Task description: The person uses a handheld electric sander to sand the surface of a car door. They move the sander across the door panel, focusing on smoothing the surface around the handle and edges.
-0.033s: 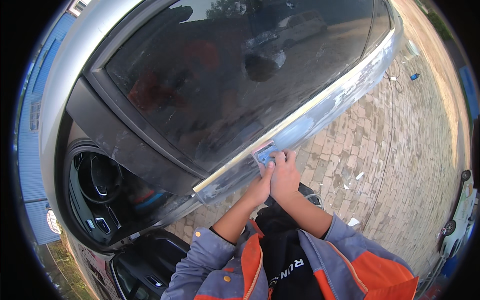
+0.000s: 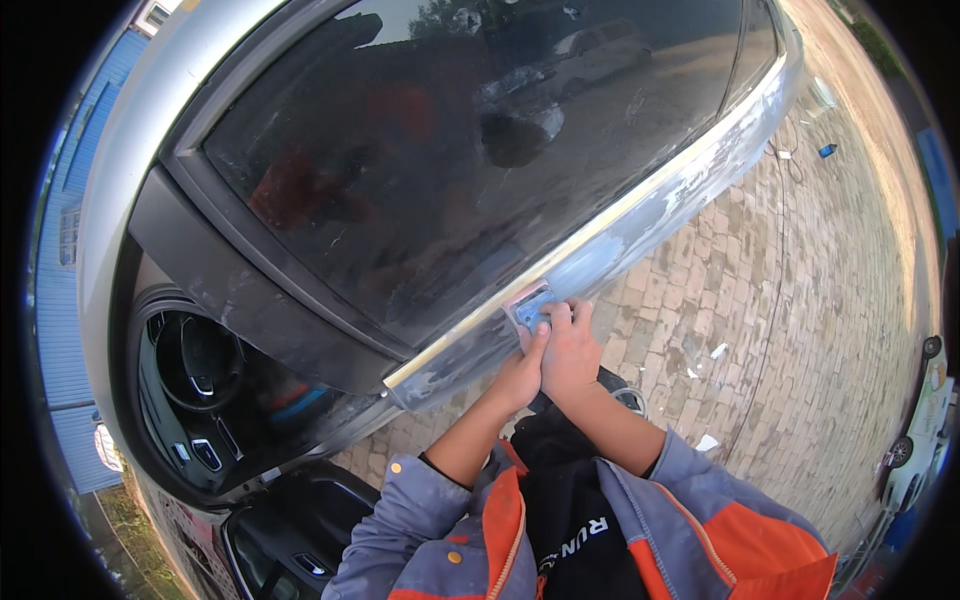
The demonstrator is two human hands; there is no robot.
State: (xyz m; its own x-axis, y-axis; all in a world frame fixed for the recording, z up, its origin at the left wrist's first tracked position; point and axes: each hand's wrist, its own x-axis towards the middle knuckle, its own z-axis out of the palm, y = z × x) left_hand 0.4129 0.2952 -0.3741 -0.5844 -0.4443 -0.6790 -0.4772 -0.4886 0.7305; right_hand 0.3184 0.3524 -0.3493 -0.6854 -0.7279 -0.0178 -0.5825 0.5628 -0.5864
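Note:
A blue sanding block (image 2: pixel 533 305) lies against the car door (image 2: pixel 460 362), just below the pale yellow tape strip (image 2: pixel 545 262) along the window's lower edge. My right hand (image 2: pixel 573 350) is closed over the block's near end, fingers bent. Pressed beside it, my left hand (image 2: pixel 523 374) has its thumb up on the block; its other fingers are mostly hidden beneath. The door panel is dull grey with whitish sanded patches, bluer further back.
Left of me, the front door (image 2: pixel 290 525) stands ajar, showing a steering wheel (image 2: pixel 200 360). Dusty dark glass (image 2: pixel 460 150) rises above the tape. Brick paving (image 2: pixel 740 330) with white scraps (image 2: pixel 719 351) lies to the right; a white car (image 2: pixel 915 430) is parked beyond.
The car sits very slightly further left in the view. Both hands keep their hold on the sanding block, with almost no visible movement.

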